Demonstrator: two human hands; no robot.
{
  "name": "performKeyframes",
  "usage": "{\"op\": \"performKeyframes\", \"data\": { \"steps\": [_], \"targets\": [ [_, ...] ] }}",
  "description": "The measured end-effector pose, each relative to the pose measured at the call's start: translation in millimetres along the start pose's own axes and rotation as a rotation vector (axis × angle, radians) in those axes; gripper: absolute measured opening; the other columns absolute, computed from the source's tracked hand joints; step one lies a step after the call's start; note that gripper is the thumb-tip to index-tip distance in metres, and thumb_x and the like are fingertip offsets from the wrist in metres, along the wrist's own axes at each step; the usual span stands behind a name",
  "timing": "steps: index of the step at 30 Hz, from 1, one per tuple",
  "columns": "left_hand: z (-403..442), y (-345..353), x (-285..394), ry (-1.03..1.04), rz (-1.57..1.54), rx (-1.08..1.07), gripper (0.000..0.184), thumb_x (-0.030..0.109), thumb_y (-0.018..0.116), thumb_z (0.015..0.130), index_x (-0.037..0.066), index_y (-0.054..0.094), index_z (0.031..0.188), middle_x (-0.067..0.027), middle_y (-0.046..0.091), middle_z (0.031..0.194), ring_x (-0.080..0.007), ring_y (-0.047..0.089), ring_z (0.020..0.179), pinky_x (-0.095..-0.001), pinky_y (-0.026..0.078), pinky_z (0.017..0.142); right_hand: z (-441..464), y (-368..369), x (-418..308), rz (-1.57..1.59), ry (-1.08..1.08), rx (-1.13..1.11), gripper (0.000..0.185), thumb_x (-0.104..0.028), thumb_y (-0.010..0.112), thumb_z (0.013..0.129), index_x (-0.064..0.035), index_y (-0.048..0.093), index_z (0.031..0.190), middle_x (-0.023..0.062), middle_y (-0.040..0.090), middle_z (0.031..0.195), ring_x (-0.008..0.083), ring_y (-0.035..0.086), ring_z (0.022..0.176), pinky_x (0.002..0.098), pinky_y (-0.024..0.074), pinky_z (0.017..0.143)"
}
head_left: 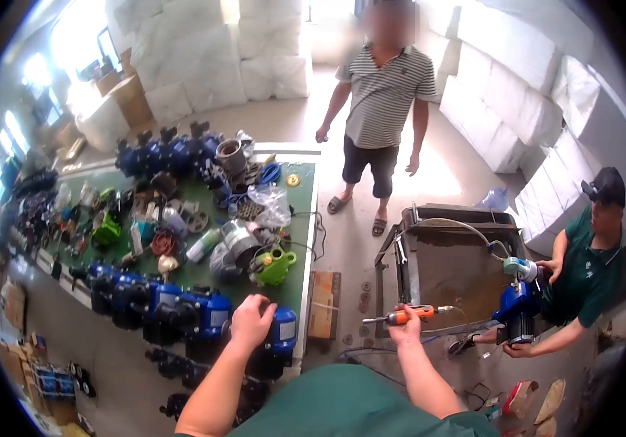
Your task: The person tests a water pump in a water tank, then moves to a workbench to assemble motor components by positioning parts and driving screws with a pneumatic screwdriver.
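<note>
right grip (407, 331) wrapping driver (402, 317) | left grip (252, 320) overlapping pump (284, 332), bench's (301, 280) near-right corner, closure unclear | probably positioning; next needing driver aligned

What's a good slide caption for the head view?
Right hand holding an orange handheld tool, left hand at a row of blue machines.

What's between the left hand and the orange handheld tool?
Head view: a blue metal motor, the green table's edge, then floor bearing a brown box and dark round discs.

power tool (401, 317) orange | pump (284, 331) blue | tabletop (302, 191) green | shirt (389, 93) dark-white striped
</note>
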State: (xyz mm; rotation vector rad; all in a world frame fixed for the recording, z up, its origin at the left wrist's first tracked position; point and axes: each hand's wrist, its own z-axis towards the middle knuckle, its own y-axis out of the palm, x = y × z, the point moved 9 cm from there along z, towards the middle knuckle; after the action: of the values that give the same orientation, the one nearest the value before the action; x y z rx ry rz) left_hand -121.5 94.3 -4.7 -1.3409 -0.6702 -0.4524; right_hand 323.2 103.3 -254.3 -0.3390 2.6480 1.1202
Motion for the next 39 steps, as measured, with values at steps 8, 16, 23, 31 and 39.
{"op": "performKeyframes", "data": {
  "steps": [8, 16, 23, 31, 39],
  "targets": [
    [-3, -6, 8, 0.062, -0.037, 0.070, 0.015, 0.017, 0.070, 0.087, 0.002, 0.067, 0.087, -0.0159, 0.067, 0.085, -0.0334, 0.067, 0.077, -0.0412, 0.053, 0.070, 16, -11, -25, -0.031, -0.162, -0.041, 0.029, -0.001, 0.063, 0.084, -0.0193, 0.056, 0.105, 0.0026, 0.063, 0.092, 0.0206, 0.063, 0.089, 0.0486, 0.0498, 0.084],
    [-7, -12, 11, 0.106, -0.071, 0.129, 0.012, 0.011, 0.069, 0.086, -0.001, 0.066, 0.087, -0.0175, 0.066, 0.084, -0.0343, 0.066, 0.075, -0.0395, 0.053, 0.069, 27, -111, -66, 0.165, -0.267, 0.206, 0.039, -0.001, 0.066, 0.082, -0.0251, 0.055, 0.111, 0.0006, 0.062, 0.094, 0.0187, 0.063, 0.085, 0.0466, 0.0515, 0.075],
    [-7, -8, 5, 0.098, -0.047, 0.119, 0.010, 0.008, 0.068, 0.086, -0.002, 0.066, 0.086, -0.0173, 0.067, 0.084, -0.0334, 0.066, 0.075, -0.0383, 0.052, 0.071, 41, -140, -91, 0.197, -0.355, 0.256, 0.043, 0.005, 0.066, 0.080, -0.0158, 0.052, 0.115, 0.0087, 0.062, 0.092, 0.0243, 0.066, 0.080, 0.0383, 0.0568, 0.074],
    [-7, -6, 12, 0.109, 0.004, 0.108, 0.012, 0.008, 0.065, 0.089, -0.003, 0.065, 0.087, -0.0144, 0.066, 0.077, -0.0246, 0.063, 0.068, -0.0344, 0.050, 0.067, 40, -142, -92, 0.113, -0.421, 0.283, 0.033, 0.002, 0.070, 0.081, -0.0085, 0.053, 0.109, 0.0107, 0.065, 0.090, 0.0282, 0.069, 0.086, 0.0396, 0.0565, 0.080],
    [-6, -2, 13, 0.127, 0.012, 0.082, 0.013, 0.008, 0.064, 0.090, -0.004, 0.064, 0.088, -0.0153, 0.066, 0.079, -0.0249, 0.063, 0.071, -0.0337, 0.049, 0.068, 24, -134, -103, -0.075, -0.549, 0.310, 0.028, -0.004, 0.075, 0.080, -0.0046, 0.057, 0.101, 0.0107, 0.069, 0.087, 0.0255, 0.071, 0.079, 0.0367, 0.0568, 0.073]
  ]
}}
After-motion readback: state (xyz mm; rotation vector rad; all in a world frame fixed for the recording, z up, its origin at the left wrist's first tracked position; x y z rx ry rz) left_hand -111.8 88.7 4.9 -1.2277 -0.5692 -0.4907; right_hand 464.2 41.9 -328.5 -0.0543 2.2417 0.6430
